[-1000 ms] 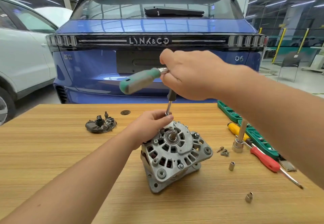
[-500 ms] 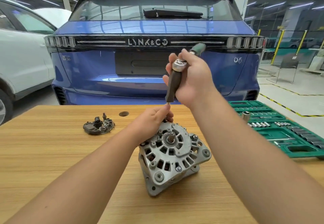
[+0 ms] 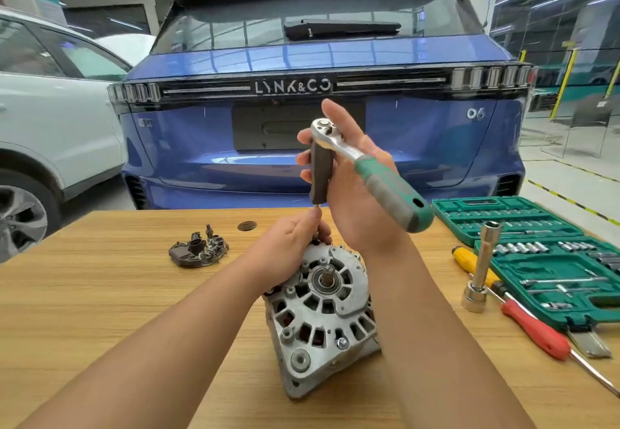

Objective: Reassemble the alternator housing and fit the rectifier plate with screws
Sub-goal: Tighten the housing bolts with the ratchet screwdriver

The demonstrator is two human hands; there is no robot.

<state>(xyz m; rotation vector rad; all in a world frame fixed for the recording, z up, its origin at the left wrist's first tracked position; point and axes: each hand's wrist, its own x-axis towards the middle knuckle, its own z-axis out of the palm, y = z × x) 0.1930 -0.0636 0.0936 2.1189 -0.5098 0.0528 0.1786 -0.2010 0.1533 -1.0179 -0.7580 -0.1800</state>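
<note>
alternator housing (image 3: 320, 311) under left hand (image 3: 288, 247)

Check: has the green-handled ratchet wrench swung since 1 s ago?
Yes. The green-handled ratchet wrench has swung round: its handle pointed left over the blue car's bumper, now it points right toward the green socket case, in the right hand.

Car workshop/garage: blue SUV (image 3: 318, 110) & white car (image 3: 50, 120) parked behind bench (image 3: 100, 311), socket set (image 3: 543, 261).

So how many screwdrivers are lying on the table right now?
2. The yellow-handled screwdriver lies at the right, beside the green socket case, partly behind the upright socket extension. The red-handled screwdriver lies just nearer, along the case's front edge. Others may be out of frame.
</note>
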